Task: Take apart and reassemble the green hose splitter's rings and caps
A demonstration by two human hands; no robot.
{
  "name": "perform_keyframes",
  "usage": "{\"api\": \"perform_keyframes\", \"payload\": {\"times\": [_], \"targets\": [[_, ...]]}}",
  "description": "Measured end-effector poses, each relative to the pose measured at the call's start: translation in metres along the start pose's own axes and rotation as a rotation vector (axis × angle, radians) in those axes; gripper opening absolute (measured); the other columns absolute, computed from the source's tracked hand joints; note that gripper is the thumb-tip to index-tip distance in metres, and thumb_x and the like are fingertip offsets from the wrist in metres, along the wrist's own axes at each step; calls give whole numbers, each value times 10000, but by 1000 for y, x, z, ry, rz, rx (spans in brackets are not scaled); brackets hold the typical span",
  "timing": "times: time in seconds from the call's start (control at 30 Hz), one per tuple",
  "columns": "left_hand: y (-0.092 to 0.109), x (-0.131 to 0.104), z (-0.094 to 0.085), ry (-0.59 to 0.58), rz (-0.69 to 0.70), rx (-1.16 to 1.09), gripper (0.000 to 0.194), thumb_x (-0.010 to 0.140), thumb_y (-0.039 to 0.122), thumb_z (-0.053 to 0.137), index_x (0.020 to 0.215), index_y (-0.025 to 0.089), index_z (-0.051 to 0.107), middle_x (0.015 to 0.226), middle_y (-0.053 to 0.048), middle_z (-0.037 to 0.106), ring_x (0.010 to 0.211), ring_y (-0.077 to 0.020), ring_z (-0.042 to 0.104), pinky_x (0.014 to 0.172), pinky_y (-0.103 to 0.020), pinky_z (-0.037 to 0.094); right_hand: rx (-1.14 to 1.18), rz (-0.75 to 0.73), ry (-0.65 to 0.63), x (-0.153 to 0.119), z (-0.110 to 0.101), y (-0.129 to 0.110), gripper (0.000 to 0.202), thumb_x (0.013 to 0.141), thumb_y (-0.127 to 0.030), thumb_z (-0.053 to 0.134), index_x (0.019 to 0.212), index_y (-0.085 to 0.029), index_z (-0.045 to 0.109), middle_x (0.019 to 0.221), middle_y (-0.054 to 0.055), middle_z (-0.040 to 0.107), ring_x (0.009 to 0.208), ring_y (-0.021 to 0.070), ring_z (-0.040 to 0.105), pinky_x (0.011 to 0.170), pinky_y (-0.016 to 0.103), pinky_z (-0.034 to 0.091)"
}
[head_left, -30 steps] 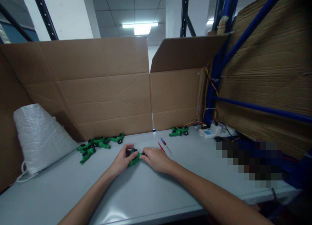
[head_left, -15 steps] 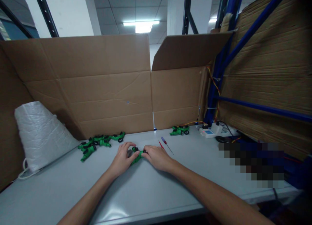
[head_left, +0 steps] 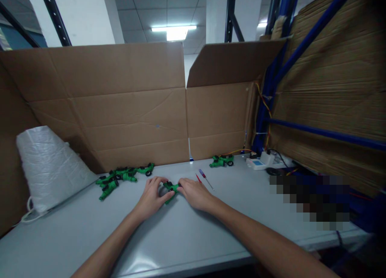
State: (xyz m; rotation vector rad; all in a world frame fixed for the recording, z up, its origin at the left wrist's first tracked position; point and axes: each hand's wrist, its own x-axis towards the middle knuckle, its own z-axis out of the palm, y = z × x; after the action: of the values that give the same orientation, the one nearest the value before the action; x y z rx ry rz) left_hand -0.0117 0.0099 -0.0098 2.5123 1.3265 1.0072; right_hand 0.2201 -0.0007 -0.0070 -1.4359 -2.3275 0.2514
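Observation:
Between my two hands is a small green toy vehicle (head_left: 171,187) with black parts, low over the grey-white table or touching it. My left hand (head_left: 151,197) has it from the left, thumb and fingers closed at its edges. At its right end, my right hand (head_left: 194,193) pinches it, with the fingertips partly hidden. Just beyond my right hand lie a red pen-like tool (head_left: 198,178) and a screwdriver (head_left: 206,179) with a purple-and-red handle and metal shaft.
Several more green toy vehicles (head_left: 120,174) lie grouped at the back left. Another green toy vehicle (head_left: 221,161) stands at the back right, near a white power strip (head_left: 271,160) with cables. A white sack (head_left: 54,169) leans at left. Cardboard (head_left: 135,113) walls the table's back.
The toy vehicle has turned slightly between my fingers, and more of its green body shows. Both hands stay in nearly the same place.

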Motion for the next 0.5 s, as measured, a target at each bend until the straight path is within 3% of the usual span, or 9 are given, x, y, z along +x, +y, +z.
{"api": "perform_keyframes", "payload": {"times": [0.23, 0.5], "targets": [[4, 0, -3, -56, 93, 24, 457, 950, 490, 698, 1345, 274, 614, 1322, -97, 631, 1275, -315, 524, 1105, -489, 439, -19, -62, -3, 1, -1, 0, 224, 1100, -338, 483, 1157, -197, 647, 1182, 116, 735, 1111, 266, 689, 880, 318, 462], [6, 0, -4, -54, 102, 54, 409, 948, 473, 688, 1282, 240, 644, 1222, -111, 652, 1191, -316, 551, 1048, -492, 458, -12, -90, 0, -3, -5, -5, 228, 1096, -342, 493, 1139, -190, 658, 1167, 112, 736, 1093, 264, 695, 869, 312, 465]]}}
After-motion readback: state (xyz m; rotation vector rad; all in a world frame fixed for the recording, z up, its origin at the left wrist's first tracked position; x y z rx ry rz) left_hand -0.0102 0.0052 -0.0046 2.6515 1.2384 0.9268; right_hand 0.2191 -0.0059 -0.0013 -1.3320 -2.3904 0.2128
